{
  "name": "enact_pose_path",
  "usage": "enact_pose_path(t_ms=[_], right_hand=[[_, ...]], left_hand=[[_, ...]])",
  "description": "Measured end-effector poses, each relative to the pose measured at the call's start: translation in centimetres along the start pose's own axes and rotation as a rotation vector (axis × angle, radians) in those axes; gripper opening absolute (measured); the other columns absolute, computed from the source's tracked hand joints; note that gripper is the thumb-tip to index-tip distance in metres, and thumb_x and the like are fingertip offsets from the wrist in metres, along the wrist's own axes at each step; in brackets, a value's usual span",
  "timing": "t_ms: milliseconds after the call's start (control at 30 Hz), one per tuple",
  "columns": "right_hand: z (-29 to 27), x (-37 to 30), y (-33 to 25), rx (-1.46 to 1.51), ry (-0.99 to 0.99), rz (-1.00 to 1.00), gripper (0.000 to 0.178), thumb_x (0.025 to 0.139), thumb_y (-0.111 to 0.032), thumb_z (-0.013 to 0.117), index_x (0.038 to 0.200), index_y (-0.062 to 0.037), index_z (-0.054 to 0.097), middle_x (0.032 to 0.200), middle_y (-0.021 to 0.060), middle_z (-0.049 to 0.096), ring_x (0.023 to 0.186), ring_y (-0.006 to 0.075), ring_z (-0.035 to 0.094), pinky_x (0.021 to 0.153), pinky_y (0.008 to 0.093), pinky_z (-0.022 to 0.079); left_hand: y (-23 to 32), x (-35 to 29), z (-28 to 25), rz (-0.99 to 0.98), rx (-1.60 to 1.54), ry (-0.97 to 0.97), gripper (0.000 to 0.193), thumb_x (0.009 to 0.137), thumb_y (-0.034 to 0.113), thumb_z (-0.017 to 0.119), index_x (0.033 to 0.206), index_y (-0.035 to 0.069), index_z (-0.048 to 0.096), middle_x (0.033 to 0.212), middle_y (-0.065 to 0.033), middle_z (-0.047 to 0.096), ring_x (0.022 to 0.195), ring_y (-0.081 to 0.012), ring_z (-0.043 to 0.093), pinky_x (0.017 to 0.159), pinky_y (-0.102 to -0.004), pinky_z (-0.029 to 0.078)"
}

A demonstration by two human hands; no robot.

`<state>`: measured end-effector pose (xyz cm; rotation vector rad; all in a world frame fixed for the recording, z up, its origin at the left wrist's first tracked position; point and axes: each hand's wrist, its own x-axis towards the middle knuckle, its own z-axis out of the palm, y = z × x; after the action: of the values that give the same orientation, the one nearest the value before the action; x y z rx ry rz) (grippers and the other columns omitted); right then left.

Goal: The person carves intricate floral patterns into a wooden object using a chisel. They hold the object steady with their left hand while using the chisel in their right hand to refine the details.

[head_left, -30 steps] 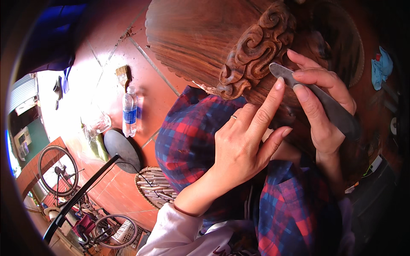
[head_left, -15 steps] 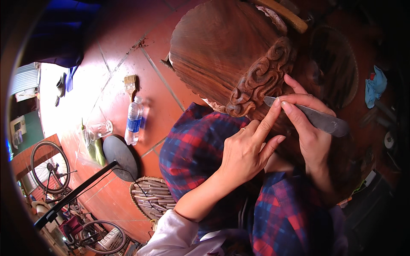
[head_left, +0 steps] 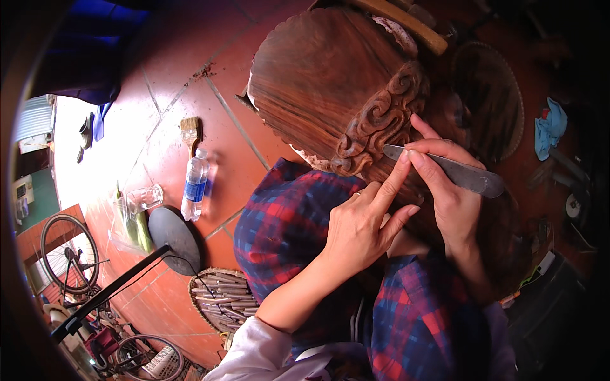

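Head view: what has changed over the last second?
The metal blade in the right hand swung from steep to nearly level, its tip at the scroll carving. The left hand keeps a fingertip on the tip. The right hand's grip is unchanged.

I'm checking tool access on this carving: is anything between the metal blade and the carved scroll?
Nothing visible does. The right hand holds the metal blade with its tip against the carved scroll; the left hand has a finger alongside, not across.
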<state>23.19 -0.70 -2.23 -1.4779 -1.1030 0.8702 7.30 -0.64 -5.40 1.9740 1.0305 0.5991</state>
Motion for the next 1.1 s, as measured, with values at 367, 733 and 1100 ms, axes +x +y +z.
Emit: enact_pose_path(t_ms=[367,733,1100], right_hand=[[0.2,-0.2,0.0,-0.022,-0.010,-0.014,0.011,0.091,0.000,0.065,0.099,0.0042,0.072,0.102,0.0151,0.073,0.121,0.0284,0.061,0.105,0.0388,0.046],[0.5,-0.1,-0.2,-0.027,0.011,-0.015,0.011,0.092,0.000,0.065,0.098,0.0052,0.072,0.099,0.0128,0.073,0.120,0.0294,0.062,0.105,0.0387,0.046],[-0.4,-1.4,-0.3,-0.114,0.102,0.082,0.009,0.092,-0.002,0.067,0.097,0.0036,0.069,0.098,0.0157,0.073,0.103,0.0252,0.070,0.094,0.0394,0.053]], left_hand=[[0.3,0.1,-1.4,-0.074,0.000,-0.070,0.076,0.083,0.027,0.079,0.148,0.006,0.045,0.108,-0.0187,0.069,0.086,-0.0312,0.070,0.072,-0.0367,0.056],[-0.5,0.6,-0.4,0.044,-0.024,0.064,0.081,0.081,0.032,0.081,0.149,0.007,0.044,0.091,-0.0129,0.066,0.065,-0.0221,0.062,0.061,-0.0334,0.052],[-0.2,0.3,0.0,0.089,-0.051,0.024,0.085,0.079,0.030,0.082,0.150,0.006,0.042,0.082,-0.0085,0.059,0.061,-0.0194,0.057,0.057,-0.0313,0.050]])
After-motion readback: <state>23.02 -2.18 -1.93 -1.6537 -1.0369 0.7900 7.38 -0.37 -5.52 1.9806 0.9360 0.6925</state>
